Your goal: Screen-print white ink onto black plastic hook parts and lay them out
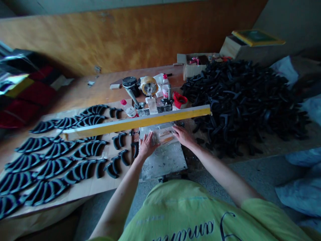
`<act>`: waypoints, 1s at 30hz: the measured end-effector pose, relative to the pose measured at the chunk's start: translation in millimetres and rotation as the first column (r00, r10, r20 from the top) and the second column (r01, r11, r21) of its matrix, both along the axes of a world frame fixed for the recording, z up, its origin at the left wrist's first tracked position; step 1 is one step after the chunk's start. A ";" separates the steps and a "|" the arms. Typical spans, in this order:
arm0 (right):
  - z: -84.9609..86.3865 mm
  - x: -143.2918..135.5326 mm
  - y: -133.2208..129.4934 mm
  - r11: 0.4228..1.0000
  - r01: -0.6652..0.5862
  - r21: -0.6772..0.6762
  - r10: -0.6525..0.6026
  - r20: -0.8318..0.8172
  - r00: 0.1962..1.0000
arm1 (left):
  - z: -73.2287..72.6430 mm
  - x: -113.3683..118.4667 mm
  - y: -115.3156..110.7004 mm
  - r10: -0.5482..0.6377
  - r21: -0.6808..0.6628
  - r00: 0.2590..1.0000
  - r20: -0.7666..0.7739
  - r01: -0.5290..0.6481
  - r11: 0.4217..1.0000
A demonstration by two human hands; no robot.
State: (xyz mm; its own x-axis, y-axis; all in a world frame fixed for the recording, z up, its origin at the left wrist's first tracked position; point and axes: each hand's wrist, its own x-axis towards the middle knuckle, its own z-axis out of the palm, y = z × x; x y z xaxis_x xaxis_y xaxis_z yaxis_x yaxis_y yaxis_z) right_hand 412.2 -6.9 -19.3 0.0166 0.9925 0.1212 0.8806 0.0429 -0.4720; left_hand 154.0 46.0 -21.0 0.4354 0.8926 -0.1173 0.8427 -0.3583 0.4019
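Head view: both hands lie flat, fingers spread, gripping nothing, the left hand [147, 144] and right hand [183, 135] pressing a clear plastic sheet [162, 137] on a grey metal plate [164, 160]. A long yellow-edged wooden bar [136, 122] runs left-right just above them. An open cardboard box [194, 65] on the desk [100, 90] holds small red items.

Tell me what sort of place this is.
Probably a small workshop for printing or finishing parts. A big heap of black curved pieces lies on the right, more are laid in rows on a board on the left, and both hands rest at a small press-like plate under a yellow bar.
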 end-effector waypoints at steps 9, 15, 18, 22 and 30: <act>-9.7 57.3 -102.7 0.824 0.421 -0.379 -0.287 0.361 0.887 | -12.4 -42.7 -47.8 0.147 0.151 0.943 0.299 -0.199 0.968; -5.5 71.0 -82.0 0.855 0.420 -0.303 -0.420 0.070 0.905 | 2.6 -40.2 -60.3 0.247 0.047 0.881 0.404 -0.290 0.956; 19.9 76.2 -65.1 0.953 0.289 -0.091 -0.300 -0.142 0.943 | 16.8 -35.6 -63.7 0.300 0.029 0.848 0.436 -0.346 0.938; 49.6 61.0 -44.1 0.983 0.072 0.168 -0.047 -0.144 0.988 | 30.9 -31.3 -70.1 0.354 0.017 0.812 0.465 -0.407 0.913; 40.0 -22.3 10.0 0.957 -0.249 0.151 0.246 0.034 0.969 | 18.5 -45.0 -81.7 0.417 -0.082 0.738 0.530 -0.445 0.892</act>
